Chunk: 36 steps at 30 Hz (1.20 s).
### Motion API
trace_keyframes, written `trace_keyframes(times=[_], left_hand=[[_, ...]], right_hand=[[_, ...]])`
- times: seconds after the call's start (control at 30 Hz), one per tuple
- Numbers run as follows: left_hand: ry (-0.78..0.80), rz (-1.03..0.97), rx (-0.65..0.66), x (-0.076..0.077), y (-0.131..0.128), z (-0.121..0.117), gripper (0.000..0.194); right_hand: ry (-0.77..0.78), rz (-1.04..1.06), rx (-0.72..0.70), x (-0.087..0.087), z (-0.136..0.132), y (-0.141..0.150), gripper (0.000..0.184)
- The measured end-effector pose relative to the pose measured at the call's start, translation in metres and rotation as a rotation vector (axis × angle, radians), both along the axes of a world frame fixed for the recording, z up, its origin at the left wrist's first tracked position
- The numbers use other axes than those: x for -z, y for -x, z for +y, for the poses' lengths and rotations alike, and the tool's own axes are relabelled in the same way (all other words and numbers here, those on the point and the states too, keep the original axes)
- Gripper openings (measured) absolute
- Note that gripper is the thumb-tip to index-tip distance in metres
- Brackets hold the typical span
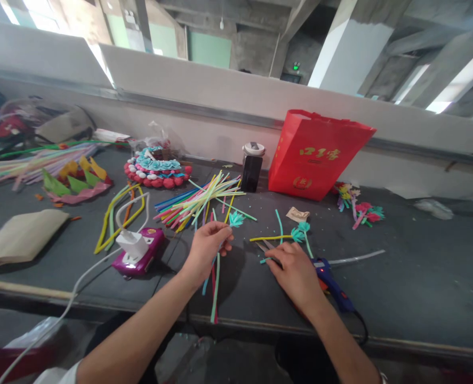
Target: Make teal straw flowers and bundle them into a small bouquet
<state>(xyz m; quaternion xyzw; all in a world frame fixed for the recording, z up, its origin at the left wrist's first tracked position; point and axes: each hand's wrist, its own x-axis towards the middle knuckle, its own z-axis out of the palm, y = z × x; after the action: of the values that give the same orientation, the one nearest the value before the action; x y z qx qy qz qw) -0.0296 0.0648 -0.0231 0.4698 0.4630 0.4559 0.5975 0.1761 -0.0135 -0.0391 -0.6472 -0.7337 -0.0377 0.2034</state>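
Observation:
My left hand (209, 250) is closed in a pinch on a teal pipe-cleaner flower (236, 218), its trimmed petals pointing up and right. Under that hand several pipe cleaners (216, 293) lie toward the table's front edge. My right hand (294, 269) is low over the table, fingers curled round scissors (265, 246); the blades stick out to the left and the handles are hidden. Just beyond it lie two more teal flowers (299, 233) and a yellow pipe cleaner (270, 238). A blue glue gun (334, 285) rests to the right of this hand.
A pile of coloured pipe cleaners (204, 202) lies ahead, with a bottle (254, 149) and phone (251, 173) behind. A red paper bag (316, 160) stands at the back. At left sit a purple power socket (144, 256) with a white cable, and a brown paper packet (24, 232).

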Motion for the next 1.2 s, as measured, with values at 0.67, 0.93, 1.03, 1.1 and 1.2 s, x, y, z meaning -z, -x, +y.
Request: trace_keyframes(times=[0.67,0.93,1.03,1.1,1.2], left_hand=[[-0.585,0.885,-0.076,0.015,0.005,0.021,0.022],[-0.931,0.931,0.266,0.012,-0.031,-0.022,0.016],[-0.941,1.043,0.376,0.016,-0.044,-0.029,0.021],[-0.915,1.115,0.42,0.018,-0.048,-0.029,0.022],[-0.878,1.153,0.471,0.021,-0.049,-0.025,0.018]], right_hand=[[-0.06,-0.068,0.323,-0.002,-0.084,-0.089,0.024],[0.13,0.187,0.421,0.014,-0.079,-0.091,0.029],[0.078,0.284,0.426,0.011,-0.076,-0.092,0.027],[0.041,0.353,0.429,0.01,-0.074,-0.095,0.028],[-0.015,0.477,0.441,0.011,-0.072,-0.101,0.031]])
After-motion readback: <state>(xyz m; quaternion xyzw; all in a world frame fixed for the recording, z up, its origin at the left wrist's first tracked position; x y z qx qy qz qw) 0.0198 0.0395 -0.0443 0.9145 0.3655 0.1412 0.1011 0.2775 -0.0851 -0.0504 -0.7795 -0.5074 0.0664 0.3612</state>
